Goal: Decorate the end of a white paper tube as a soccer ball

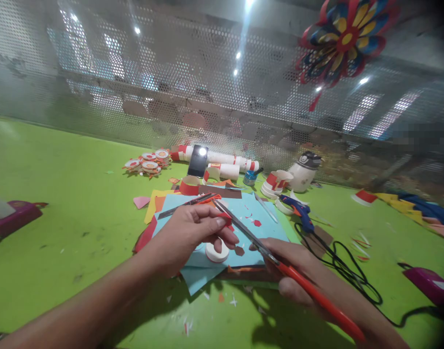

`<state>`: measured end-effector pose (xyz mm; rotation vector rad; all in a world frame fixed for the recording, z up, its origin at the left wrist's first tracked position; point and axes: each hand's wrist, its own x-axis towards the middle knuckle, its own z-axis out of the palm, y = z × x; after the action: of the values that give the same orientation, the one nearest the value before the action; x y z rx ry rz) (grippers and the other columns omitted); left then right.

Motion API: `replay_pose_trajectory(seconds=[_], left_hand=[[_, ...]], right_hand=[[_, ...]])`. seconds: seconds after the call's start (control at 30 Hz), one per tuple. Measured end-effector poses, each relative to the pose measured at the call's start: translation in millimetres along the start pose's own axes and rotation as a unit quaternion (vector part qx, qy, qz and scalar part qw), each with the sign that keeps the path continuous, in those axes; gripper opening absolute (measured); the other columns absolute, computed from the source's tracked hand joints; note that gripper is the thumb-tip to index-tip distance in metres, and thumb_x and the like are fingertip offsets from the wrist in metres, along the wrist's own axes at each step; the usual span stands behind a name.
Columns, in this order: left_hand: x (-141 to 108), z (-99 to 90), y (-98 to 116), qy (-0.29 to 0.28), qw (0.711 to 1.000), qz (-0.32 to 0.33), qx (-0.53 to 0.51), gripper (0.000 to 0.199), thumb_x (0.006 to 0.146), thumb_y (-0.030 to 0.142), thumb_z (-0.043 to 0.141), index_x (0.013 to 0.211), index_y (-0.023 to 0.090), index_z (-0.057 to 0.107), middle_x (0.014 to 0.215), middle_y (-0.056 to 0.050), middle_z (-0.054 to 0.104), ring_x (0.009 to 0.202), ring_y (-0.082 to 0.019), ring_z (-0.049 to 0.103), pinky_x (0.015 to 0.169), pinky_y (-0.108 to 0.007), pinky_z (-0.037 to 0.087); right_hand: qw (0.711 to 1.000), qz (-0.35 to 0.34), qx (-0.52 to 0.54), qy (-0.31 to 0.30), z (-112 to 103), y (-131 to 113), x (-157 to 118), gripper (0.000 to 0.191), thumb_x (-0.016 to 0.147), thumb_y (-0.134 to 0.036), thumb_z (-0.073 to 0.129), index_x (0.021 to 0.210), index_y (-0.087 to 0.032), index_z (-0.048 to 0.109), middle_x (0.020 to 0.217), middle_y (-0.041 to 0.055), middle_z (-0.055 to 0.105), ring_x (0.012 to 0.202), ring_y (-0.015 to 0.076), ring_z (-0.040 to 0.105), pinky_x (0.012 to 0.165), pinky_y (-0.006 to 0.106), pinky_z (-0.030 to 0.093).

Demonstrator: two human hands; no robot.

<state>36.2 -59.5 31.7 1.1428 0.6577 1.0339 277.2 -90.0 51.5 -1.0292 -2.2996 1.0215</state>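
My left hand [200, 225] pinches a small piece of red paper [226, 218] between thumb and forefinger. In my right hand [294, 261] is a pair of scissors [260, 245] with long metal blades and red handles, the blades lying right beside the red paper. Whether they touch it I cannot tell. Below my left fingers a round white disc [217, 251] rests on light blue paper sheets [280, 225]. Small red cut pieces [257, 223] and a brown hexagon [239, 250] lie on the blue sheet. Another dark-bladed cutting tool [178, 207] lies behind my left hand.
A blue glue gun [300, 211] with a looped black cord [338, 269] lies on the right. Behind the paper stand a phone [198, 162], white tubes [225, 159], a red ring [190, 185], a blue jar [250, 178] and a white jug [304, 172]. Paper scraps litter the green table [79, 203].
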Motion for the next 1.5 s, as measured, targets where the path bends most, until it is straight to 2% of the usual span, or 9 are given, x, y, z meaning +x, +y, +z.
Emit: replay_pose_trajectory(seconds=[0.17, 0.37, 0.53, 0.67, 0.77, 0.87, 1.07, 1.23, 1.5], left_hand=[[-1, 3.9, 3, 0.003, 0.999, -0.004, -0.042, 0.015, 0.088, 0.022, 0.06, 0.082, 0.01, 0.066, 0.071, -0.011, 0.076, 0.059, -0.014, 0.068, 0.056, -0.02, 0.048], [-3, 3.6, 1, 0.015, 0.999, 0.009, -0.035, 0.014, 0.09, 0.027, 0.06, 0.088, 0.013, 0.058, 0.08, -0.013, 0.077, 0.067, -0.015, 0.07, 0.062, -0.023, 0.051], [-3, 5.6, -2, 0.037, 0.999, 0.03, -0.021, 0.019, 0.091, 0.032, 0.06, 0.085, 0.017, 0.049, 0.081, -0.011, 0.077, 0.06, -0.011, 0.065, 0.06, -0.022, 0.05], [-3, 9.1, -4, 0.054, 0.997, 0.054, -0.019, 0.019, 0.093, 0.032, 0.056, 0.085, 0.019, 0.045, 0.072, -0.008, 0.076, 0.06, -0.012, 0.065, 0.053, -0.019, 0.044], [-5, 12.2, -5, 0.052, 0.997, 0.057, -0.014, 0.016, 0.095, 0.031, 0.052, 0.088, 0.02, 0.043, 0.069, -0.007, 0.075, 0.058, -0.013, 0.064, 0.052, -0.02, 0.042], [-6, 15.1, -5, 0.045, 0.997, 0.059, -0.01, 0.014, 0.095, 0.031, 0.05, 0.09, 0.02, 0.042, 0.071, -0.006, 0.075, 0.059, -0.013, 0.065, 0.053, -0.021, 0.043], [-7, 18.3, -6, 0.042, 0.997, 0.057, -0.012, 0.013, 0.095, 0.027, 0.05, 0.089, 0.02, 0.042, 0.073, -0.005, 0.075, 0.056, -0.012, 0.062, 0.056, -0.024, 0.044], [-8, 19.6, -5, 0.033, 0.998, 0.059, -0.006, 0.011, 0.096, 0.027, 0.049, 0.091, 0.02, 0.043, 0.073, -0.005, 0.075, 0.056, -0.011, 0.062, 0.057, -0.024, 0.046], [-8, 18.4, -7, 0.029, 0.998, 0.053, 0.017, 0.014, 0.096, 0.031, 0.048, 0.089, 0.021, 0.04, 0.067, -0.005, 0.074, 0.054, -0.014, 0.061, 0.052, -0.023, 0.041]], right_hand=[[1.0, -0.017, 0.02, -0.004, 1, 1, 1, 0.053, 0.088, -0.068, 0.046, 0.107, -0.021, 0.061, 0.08, 0.0005, 0.053, 0.069, 0.0148, 0.046, 0.066, 0.026, 0.042], [0.999, -0.017, 0.041, 0.007, 5, 9, 2, 0.056, 0.09, -0.069, 0.037, 0.108, -0.02, 0.057, 0.079, 0.0021, 0.053, 0.065, 0.015, 0.047, 0.058, 0.026, 0.04], [0.999, -0.014, 0.037, 0.038, 17, 6, 0, 0.051, 0.093, -0.065, 0.036, 0.111, -0.021, 0.056, 0.083, 0.0036, 0.055, 0.069, 0.0155, 0.049, 0.061, 0.026, 0.042], [0.996, -0.002, 0.065, 0.061, 31, 2, 3, 0.054, 0.092, -0.067, 0.034, 0.109, -0.02, 0.053, 0.079, 0.002, 0.052, 0.067, 0.0149, 0.047, 0.059, 0.025, 0.041], [0.995, 0.005, 0.055, 0.078, 40, -1, 4, 0.057, 0.091, -0.07, 0.033, 0.108, -0.02, 0.053, 0.078, 0.0017, 0.052, 0.065, 0.015, 0.047, 0.058, 0.026, 0.039], [0.995, 0.01, 0.027, 0.1, 45, -4, 3, 0.053, 0.094, -0.065, 0.03, 0.111, -0.02, 0.054, 0.076, 0.0023, 0.053, 0.064, 0.0157, 0.047, 0.057, 0.028, 0.038], [0.994, 0.027, 0.032, 0.105, 49, -4, 3, 0.067, 0.089, -0.074, 0.029, 0.113, -0.017, 0.054, 0.073, 0.0025, 0.052, 0.063, 0.0156, 0.045, 0.055, 0.028, 0.038], [0.993, 0.023, 0.031, 0.114, 51, -1, 4, 0.066, 0.09, -0.072, 0.029, 0.115, -0.016, 0.054, 0.071, 0.0016, 0.052, 0.061, 0.0151, 0.044, 0.056, 0.028, 0.037], [0.993, 0.024, 0.021, 0.117, 51, -2, 3, 0.06, 0.09, -0.069, 0.033, 0.11, -0.017, 0.055, 0.07, -0.0001, 0.048, 0.061, 0.0142, 0.043, 0.053, 0.026, 0.033]])
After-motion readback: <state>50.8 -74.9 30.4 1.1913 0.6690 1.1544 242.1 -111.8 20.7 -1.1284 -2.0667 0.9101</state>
